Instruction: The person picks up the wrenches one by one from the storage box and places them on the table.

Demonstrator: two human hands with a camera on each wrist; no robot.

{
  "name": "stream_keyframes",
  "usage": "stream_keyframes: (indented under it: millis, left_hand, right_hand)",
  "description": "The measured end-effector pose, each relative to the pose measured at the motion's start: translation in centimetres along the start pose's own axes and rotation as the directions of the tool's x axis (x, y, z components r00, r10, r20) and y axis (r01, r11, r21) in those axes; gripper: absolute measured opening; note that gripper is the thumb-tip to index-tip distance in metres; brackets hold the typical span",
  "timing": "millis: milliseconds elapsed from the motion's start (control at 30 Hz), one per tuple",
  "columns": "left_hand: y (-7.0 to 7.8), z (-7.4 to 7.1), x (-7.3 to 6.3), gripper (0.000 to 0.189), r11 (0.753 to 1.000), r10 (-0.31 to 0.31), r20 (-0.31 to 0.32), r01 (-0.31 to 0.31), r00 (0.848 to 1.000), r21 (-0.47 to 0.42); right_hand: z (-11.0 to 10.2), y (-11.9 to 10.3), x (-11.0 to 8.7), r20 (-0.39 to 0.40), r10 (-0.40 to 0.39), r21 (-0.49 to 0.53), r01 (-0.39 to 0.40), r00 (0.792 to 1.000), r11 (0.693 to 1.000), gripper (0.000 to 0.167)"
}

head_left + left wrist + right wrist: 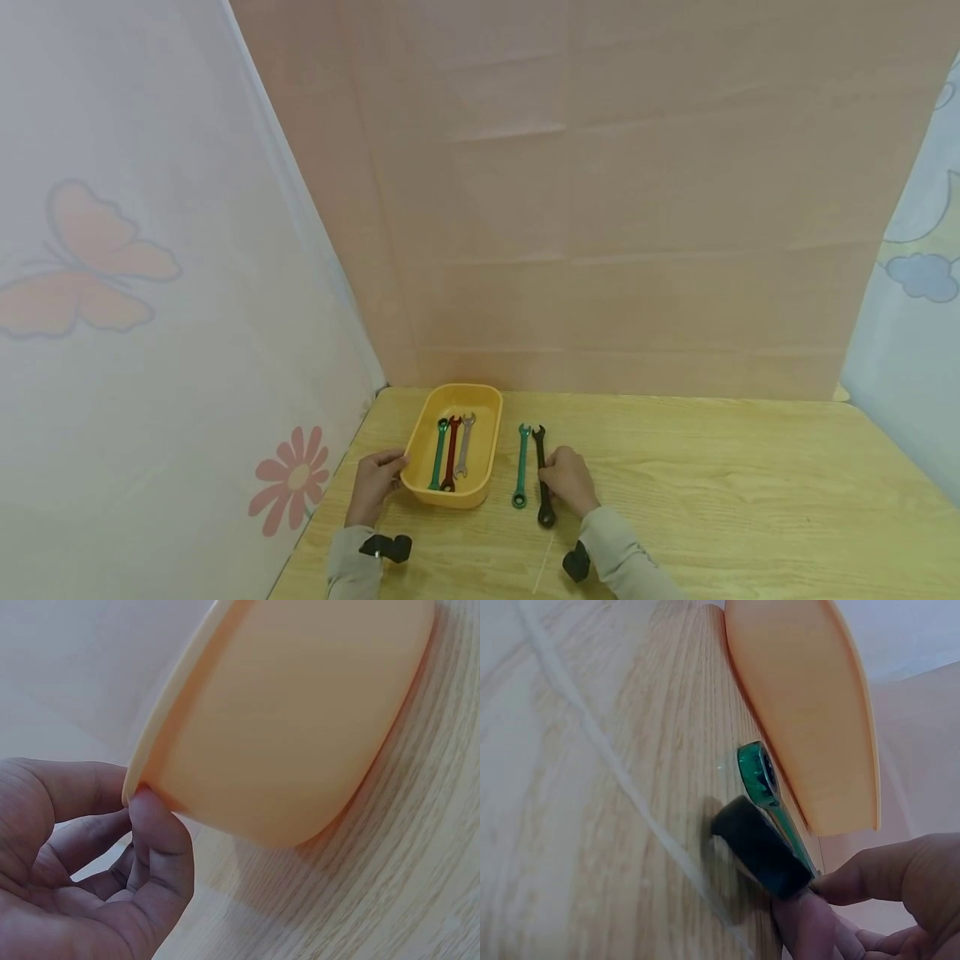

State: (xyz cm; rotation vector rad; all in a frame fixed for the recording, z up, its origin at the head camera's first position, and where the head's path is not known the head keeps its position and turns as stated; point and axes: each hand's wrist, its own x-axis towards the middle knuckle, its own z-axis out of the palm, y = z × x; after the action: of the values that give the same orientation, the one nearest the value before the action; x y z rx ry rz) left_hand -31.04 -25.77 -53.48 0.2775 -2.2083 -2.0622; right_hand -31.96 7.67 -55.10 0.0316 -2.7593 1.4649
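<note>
Tray (459, 500) holds three wrenches (452, 454), two remain right: my left hand (377, 479) pinches the rim (172, 701), right hand (570, 479) the black wrench (541, 457).

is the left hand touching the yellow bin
Touching: the left wrist view shows the left hand pinching the yellow bin at its rim.

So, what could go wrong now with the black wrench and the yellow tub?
The black wrench might slip or swing: the right fingers hold it only near its middle. It could also knock the green wrench lying close beside it. And the left fingers pinch the tub by its rim, so a hard tug might tip it and slide the three wrenches inside.
</note>
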Motion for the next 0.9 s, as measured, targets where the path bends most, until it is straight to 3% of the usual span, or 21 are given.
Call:
stream_keyframes:
  millis: [333, 633, 900]
  left_hand:
    - [-0.3, -0.06, 0.12, 0.029, 1.0, 0.0, -0.005, 0.0, 1.0, -0.004]
    - [-0.33, -0.03, 0.04, 0.03, 1.0, -0.005, -0.006, 0.005, 1.0, 0.001]
    - [-0.41, -0.01, 0.13, 0.029, 1.0, 0.004, -0.005, -0.004, 1.0, 0.0]
  right_hand:
    - [0.37, -0.32, -0.1, -0.025, -0.014, -0.045, 0.013, 1.0, 0.999, 0.045]
    - [0.39, -0.64, 0.07, -0.025, -0.016, -0.117, 0.013, 1.0, 0.993, 0.027]
    - [0.17, -0.79, 0.1, -0.015, -0.002, -0.122, 0.0, 1.0, 0.993, 0.025]
